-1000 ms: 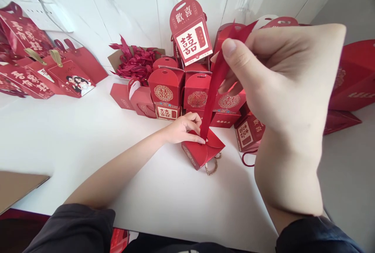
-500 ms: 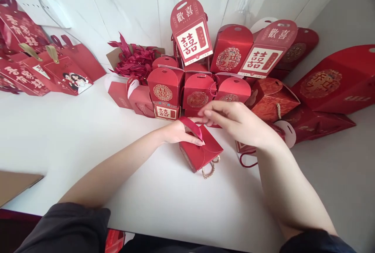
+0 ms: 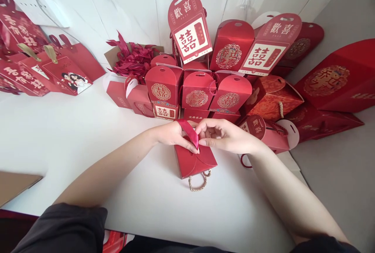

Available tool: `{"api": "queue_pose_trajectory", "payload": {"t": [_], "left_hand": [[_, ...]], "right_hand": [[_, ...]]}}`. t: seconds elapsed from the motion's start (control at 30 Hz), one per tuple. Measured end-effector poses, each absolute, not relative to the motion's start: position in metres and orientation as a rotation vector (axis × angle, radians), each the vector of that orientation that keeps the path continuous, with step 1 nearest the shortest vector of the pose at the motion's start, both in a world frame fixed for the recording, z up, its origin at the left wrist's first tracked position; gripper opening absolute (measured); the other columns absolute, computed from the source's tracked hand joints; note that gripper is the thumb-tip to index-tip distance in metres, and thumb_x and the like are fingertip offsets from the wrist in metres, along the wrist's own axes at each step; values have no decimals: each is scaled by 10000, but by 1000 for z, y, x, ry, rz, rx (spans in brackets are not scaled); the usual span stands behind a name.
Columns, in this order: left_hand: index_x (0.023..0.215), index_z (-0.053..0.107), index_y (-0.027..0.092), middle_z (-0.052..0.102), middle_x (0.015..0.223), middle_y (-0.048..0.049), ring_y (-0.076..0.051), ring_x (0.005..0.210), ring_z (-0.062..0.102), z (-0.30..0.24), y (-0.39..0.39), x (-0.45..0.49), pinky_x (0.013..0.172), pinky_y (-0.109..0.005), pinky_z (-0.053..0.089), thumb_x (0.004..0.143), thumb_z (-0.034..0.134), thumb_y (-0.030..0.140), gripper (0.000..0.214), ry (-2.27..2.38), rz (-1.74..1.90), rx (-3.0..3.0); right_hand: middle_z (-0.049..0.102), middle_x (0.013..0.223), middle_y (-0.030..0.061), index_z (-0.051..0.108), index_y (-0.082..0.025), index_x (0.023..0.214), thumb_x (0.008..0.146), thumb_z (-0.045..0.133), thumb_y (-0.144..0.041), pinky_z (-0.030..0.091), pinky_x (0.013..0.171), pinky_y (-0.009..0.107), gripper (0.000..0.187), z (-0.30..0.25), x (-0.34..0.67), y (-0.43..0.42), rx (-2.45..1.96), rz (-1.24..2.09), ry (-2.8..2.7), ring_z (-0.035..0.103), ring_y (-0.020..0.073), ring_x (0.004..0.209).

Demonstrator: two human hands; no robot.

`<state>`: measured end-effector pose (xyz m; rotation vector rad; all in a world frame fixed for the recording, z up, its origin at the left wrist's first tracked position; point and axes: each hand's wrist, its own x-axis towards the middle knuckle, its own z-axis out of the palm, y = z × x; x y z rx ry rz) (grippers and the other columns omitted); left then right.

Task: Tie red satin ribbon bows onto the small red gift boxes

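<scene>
A small red gift box (image 3: 197, 163) lies on the white tabletop with its lid flaps folded over. A beige rope handle (image 3: 198, 184) hangs from its near side. A shiny red ribbon (image 3: 190, 131) rises from the top of the box and loops over my left hand (image 3: 172, 135). My left thumb presses on the lid beside the ribbon's base, and the fingers go behind the box, partly hidden. My right hand (image 3: 221, 135) is closed, its thumb and index finger pinching at the ribbon near the lid.
Red boxes (image 3: 197, 95) stand stacked behind my hands. A carton of loose ribbons (image 3: 136, 59) sits at the wall. Ribbon-handled bags (image 3: 66, 73) stand far left. A tipped box (image 3: 269, 136) is by my right forearm. Brown cardboard (image 3: 17, 186) lies at the left edge.
My right hand has come down and closed at the ribbon by the lid. The box and my left hand have shifted slightly nearer and left, and the box has turned a little.
</scene>
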<state>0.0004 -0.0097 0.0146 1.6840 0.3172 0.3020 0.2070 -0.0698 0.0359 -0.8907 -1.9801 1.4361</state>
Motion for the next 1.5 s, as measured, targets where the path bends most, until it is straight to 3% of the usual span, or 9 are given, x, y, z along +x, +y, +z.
{"api": "queue_pose_trajectory", "payload": {"t": [0.17, 0.4, 0.6, 0.7, 0.8, 0.93, 1.1, 1.33, 1.5], "left_hand": [[817, 708, 146, 685, 892, -42, -168, 863, 663, 8, -9, 0, 782, -307, 558, 657, 830, 181, 204, 325, 223, 1606], [791, 741, 139, 712, 869, -49, -163, 875, 665, 4, -7, 1, 821, -287, 537, 680, 824, 186, 146, 283, 219, 1618], [809, 757, 162, 724, 862, -43, -184, 904, 667, 6, -7, 2, 871, -312, 526, 657, 847, 238, 192, 248, 176, 1628], [798, 759, 163, 726, 802, -35, -164, 796, 670, 6, -7, 1, 786, -294, 536, 682, 826, 240, 154, 299, 173, 1650], [760, 773, 175, 728, 816, -37, -160, 823, 657, 6, -6, 1, 804, -282, 517, 727, 794, 266, 100, 303, 177, 1782], [749, 780, 187, 723, 768, -31, -159, 805, 653, 6, -5, 0, 787, -273, 508, 734, 792, 330, 144, 347, 146, 1846], [808, 780, 188, 741, 806, -37, -163, 799, 664, 5, -7, -2, 766, -273, 514, 717, 805, 338, 178, 397, 105, 1782], [787, 792, 185, 745, 813, -52, -181, 819, 668, 5, -6, -1, 769, -287, 517, 722, 796, 375, 201, 401, 103, 1798], [771, 791, 188, 739, 824, -52, -189, 891, 659, 5, -6, 0, 833, -297, 503, 727, 794, 370, 187, 378, 132, 1828]], "right_hand": [[701, 853, 24, 617, -183, 897, 865, 686, -289, 481, 667, 253, 131, 30, 206, -68, -778, 1600, -1901, 638, 127, 743], [705, 846, 36, 627, -169, 898, 852, 703, -307, 480, 677, 263, 164, 29, 206, -67, -743, 1611, -1871, 636, 133, 732], [635, 718, -10, 644, -188, 833, 845, 702, -368, 391, 572, 246, 189, 30, 198, -72, -847, 1387, -2053, 508, 113, 614], [628, 766, 14, 691, -196, 774, 871, 664, -393, 424, 660, 277, 221, 31, 196, -73, -863, 1250, -2018, 535, 138, 695], [624, 757, 23, 705, -198, 771, 890, 633, -416, 447, 695, 296, 258, 33, 198, -72, -953, 1245, -1816, 547, 145, 702], [661, 762, 18, 684, -189, 855, 827, 714, -408, 459, 659, 286, 222, 32, 201, -70, -979, 1383, -1575, 562, 134, 674], [663, 696, 15, 700, -178, 741, 731, 806, -376, 481, 654, 288, 225, 28, 200, -68, -983, 1407, -1474, 575, 132, 651], [664, 784, 31, 650, -193, 805, 868, 635, -481, 489, 706, 308, 295, 32, 198, -77, -1190, 1167, -1722, 604, 170, 746], [646, 785, 27, 597, -198, 849, 860, 639, -487, 486, 689, 299, 292, 34, 196, -78, -1158, 1310, -1689, 591, 160, 717]]}}
